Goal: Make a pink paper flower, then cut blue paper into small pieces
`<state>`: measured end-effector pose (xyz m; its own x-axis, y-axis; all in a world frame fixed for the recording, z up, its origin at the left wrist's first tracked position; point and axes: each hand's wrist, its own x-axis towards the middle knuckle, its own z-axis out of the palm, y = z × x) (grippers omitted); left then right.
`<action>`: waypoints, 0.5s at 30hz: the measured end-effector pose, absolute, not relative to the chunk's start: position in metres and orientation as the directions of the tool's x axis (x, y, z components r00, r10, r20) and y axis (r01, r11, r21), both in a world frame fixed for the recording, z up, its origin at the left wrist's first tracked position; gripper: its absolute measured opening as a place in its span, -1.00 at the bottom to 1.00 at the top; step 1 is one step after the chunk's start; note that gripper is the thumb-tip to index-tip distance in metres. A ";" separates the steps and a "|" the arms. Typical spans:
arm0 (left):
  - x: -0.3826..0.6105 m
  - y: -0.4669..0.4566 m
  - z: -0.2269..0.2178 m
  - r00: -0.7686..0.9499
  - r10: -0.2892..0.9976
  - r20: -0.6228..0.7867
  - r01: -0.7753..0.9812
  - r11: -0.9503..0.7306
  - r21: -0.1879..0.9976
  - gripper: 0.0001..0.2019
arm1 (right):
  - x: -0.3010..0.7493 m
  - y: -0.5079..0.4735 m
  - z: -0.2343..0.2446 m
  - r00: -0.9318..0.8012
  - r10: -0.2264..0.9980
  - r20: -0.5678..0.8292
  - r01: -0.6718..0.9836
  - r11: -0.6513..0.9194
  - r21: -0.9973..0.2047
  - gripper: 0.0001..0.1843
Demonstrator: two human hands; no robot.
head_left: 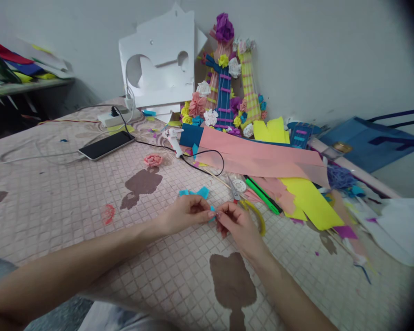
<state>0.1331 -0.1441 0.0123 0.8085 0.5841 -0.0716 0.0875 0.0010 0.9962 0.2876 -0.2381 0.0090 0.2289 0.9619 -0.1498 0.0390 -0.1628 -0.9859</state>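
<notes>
Between my two hands, low over the middle of the table, is a small piece of light blue paper (212, 213). My left hand (188, 214) pinches it from the left between thumb and fingers. From the other side the fingertips of my right hand (239, 225) are closed on its edge. More light blue paper pieces (202, 192) lie just beyond my left hand. Scissors with yellow handles (257, 216) rest partly behind my right hand. A pink paper flower (153, 160) sits farther off to the left.
A white glue gun (173, 141) with a black cable lies ahead. Left of it are a phone (106, 145) and a power strip (115, 117). Pink paper (262, 154), yellow paper (313, 202) and a green cutter (262, 195) are to the right. Decorated paper guitars (224, 96) lean on the wall.
</notes>
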 end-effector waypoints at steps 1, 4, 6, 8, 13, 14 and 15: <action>0.133 -0.145 0.011 0.813 0.580 -0.056 0.077 -0.011 0.997 -0.72 | 0.288 -0.238 0.008 0.236 0.961 -0.144 0.037 -0.157 -0.987 -0.76; 0.134 -0.146 0.007 0.818 0.574 -0.028 0.045 -0.014 0.999 -0.72 | 0.288 -0.238 0.006 0.238 0.962 -0.132 0.032 -0.144 -0.989 -0.73; 0.134 -0.148 0.005 0.812 0.583 -0.014 0.014 0.006 1.000 -0.70 | 0.288 -0.238 0.006 0.245 0.962 -0.122 0.028 -0.133 -0.991 -0.71; 0.134 -0.150 0.004 0.797 0.604 0.000 -0.006 0.008 1.000 -0.65 | 0.288 -0.238 0.006 0.256 0.959 -0.119 0.024 -0.130 -0.991 -0.69; 0.133 -0.155 0.005 0.758 0.649 0.059 -0.003 -0.088 0.996 -0.70 | 0.286 -0.238 0.006 0.240 0.959 -0.147 -0.008 -0.150 -0.989 -0.67; 0.134 -0.154 0.006 0.758 0.649 0.066 -0.016 -0.083 0.996 -0.73 | 0.286 -0.238 0.005 0.238 0.960 -0.149 -0.021 -0.148 -0.989 -0.67; 0.134 -0.154 0.006 0.760 0.647 0.065 -0.031 -0.063 0.997 -0.75 | 0.286 -0.237 0.005 0.238 0.960 -0.148 -0.034 -0.144 -0.989 -0.67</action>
<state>0.1343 -0.1536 0.0061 0.7596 0.6471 0.0650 -0.0313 -0.0634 0.9975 0.2863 -0.2375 0.0051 0.2379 0.9599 -0.1482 -0.0344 -0.1441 -0.9890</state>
